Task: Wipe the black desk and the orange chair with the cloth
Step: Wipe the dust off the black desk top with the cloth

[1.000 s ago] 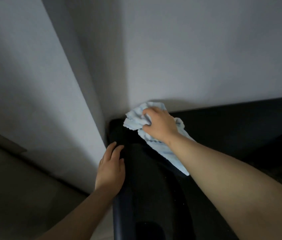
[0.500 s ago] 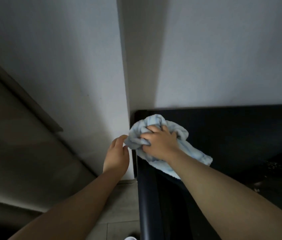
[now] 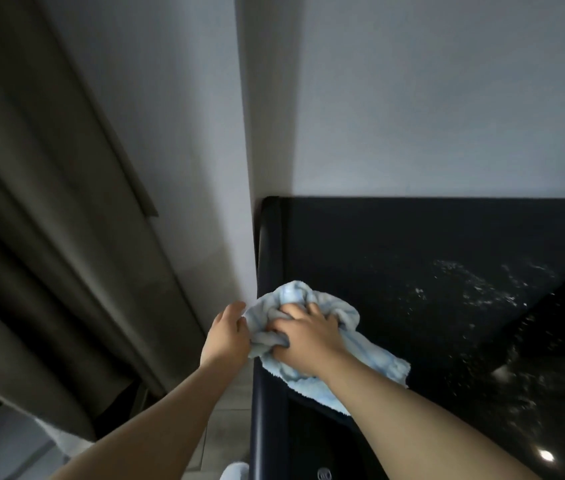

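Pale blue cloth (image 3: 374,362), bunched, lies on the black table (image 3: 412,244) at its left edge, close to the corner where the grey wall (image 3: 412,98) turns.

- Hidden or unclear: the table's right side is dim. The white specks (image 3: 475,292) there are possibly droplets or dust. A white object (image 3: 236,471) is cut off at the bottom edge, kind unknown.
- Right hand (image 3: 305,336): the fingers are curled into the cloth's folds, clutching it and pressing it to the tabletop. A loose tail of cloth trails out under the forearm.
- Left hand (image 3: 227,336): it sits just beside the table's rounded edge, touching the bunched cloth. The thumb shows, but the fingers are hidden behind cloth and edge. Cannot tell whether they grasp anything.
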Available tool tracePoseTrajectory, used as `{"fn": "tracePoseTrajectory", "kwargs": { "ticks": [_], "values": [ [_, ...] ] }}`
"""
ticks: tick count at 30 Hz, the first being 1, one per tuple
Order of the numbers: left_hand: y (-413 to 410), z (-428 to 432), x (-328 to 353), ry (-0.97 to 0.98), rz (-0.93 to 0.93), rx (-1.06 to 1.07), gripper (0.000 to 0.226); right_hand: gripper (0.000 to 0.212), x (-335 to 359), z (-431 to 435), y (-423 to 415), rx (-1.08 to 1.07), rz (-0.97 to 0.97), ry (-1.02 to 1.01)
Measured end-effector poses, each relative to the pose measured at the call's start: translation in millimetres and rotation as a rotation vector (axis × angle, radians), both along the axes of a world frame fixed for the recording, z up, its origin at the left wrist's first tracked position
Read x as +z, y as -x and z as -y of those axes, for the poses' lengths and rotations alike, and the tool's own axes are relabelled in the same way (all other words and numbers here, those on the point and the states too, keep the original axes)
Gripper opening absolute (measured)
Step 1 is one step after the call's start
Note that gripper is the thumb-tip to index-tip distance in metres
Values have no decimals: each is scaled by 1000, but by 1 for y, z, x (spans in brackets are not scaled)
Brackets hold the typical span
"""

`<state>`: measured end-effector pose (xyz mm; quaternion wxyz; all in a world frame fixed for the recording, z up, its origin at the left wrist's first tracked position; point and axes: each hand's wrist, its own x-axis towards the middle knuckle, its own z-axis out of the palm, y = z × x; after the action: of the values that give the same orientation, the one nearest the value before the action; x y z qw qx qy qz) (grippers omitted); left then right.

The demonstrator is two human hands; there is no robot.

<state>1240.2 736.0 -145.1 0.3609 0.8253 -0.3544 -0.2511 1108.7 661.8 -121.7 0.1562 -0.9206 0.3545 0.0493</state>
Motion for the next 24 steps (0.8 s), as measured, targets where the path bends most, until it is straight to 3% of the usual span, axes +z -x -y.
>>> {"fn": "tracePoseTrajectory", "kwargs": {
  "ticks": [11, 13, 15, 16, 17, 18, 19, 21, 22, 24],
  "values": [
    [56, -113, 9, -75, 39, -46, 30, 31, -2, -110, 65, -24, 31, 35],
    [65, -140, 11, -60, 39, -43, 32, 33, 12, -136, 67, 259, 240, -283],
    [74, -169, 13, -42, 14, -29, 35, 47, 13, -179, 80, 493, 686, -605],
    [78, -184, 14, -40, -5, -22, 36, 54, 17, -194, 86, 543, 729, -894],
    [82, -198, 14, -40, -23, -14, 37, 60, 24, -206, 95, 482, 634, -1198],
    [86, -212, 13, -38, -39, -1, 38, 49, 32, -217, 98, 406, 572, -1170],
    [90, -226, 13, -37, -56, 15, 38, 41, 32, -218, 97, 330, 491, -930],
    [96, -248, 12, -38, -73, 52, 38, 32, 15, -233, 110, 176, 88, -414],
    [98, -256, 15, -39, -70, 65, 37, 36, 16, -238, 110, 84, 23, -301],
    [104, -259, 27, -2, -85, 83, 32, 45, 22, -243, 113, 26, 198, -408]
  ]
}}
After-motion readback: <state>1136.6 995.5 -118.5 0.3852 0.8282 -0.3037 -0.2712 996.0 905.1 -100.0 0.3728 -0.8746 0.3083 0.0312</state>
